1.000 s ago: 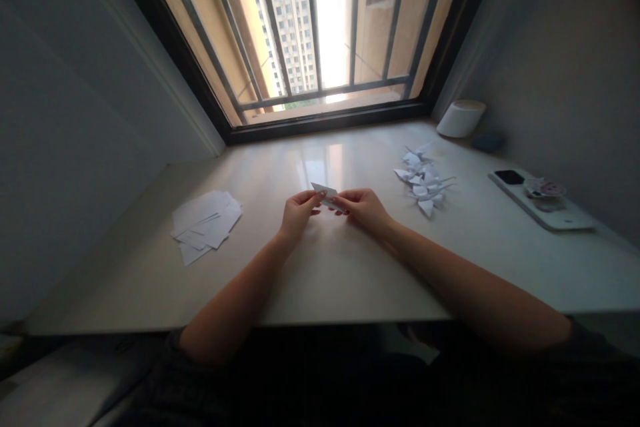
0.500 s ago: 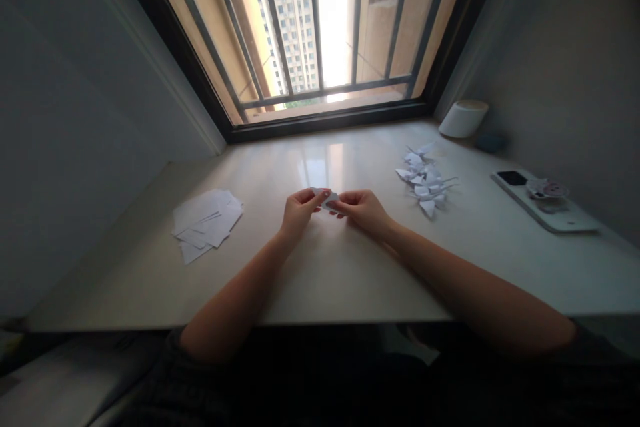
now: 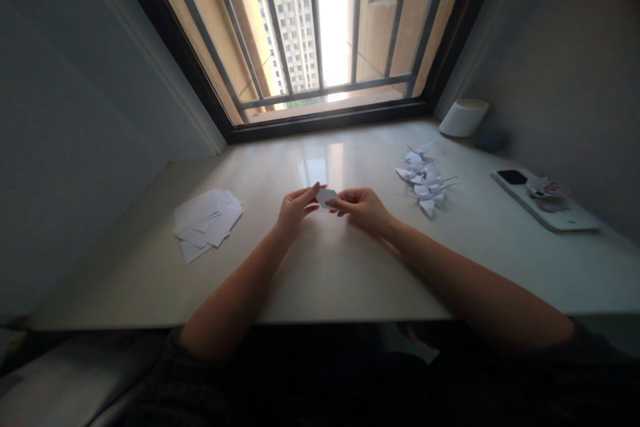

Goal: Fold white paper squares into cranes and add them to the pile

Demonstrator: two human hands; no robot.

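A small folded piece of white paper [image 3: 327, 196] is held just above the table, between my two hands. My left hand [image 3: 299, 205] pinches its left edge with thumb and index finger, the lower fingers slightly apart. My right hand [image 3: 360, 205] grips its lower right side, thumb on top. To the left lies a loose fan of white paper sheets [image 3: 227, 217]. On the right sits a cluster of folded paper cranes [image 3: 426, 180], their pointed wings and thin tails overlapping.
The pale glossy table [image 3: 320, 280] runs up to a barred window [image 3: 325, 117]. At the right lie a phone [image 3: 555, 210] with a round grip on its back and, by the wall, a white cylindrical object [image 3: 463, 118]. A dark, blurred item [image 3: 490, 141] is beside it.
My left fingers have shifted left and spread a little on the folded paper, so more of its face shows. My right hand has hardly moved.
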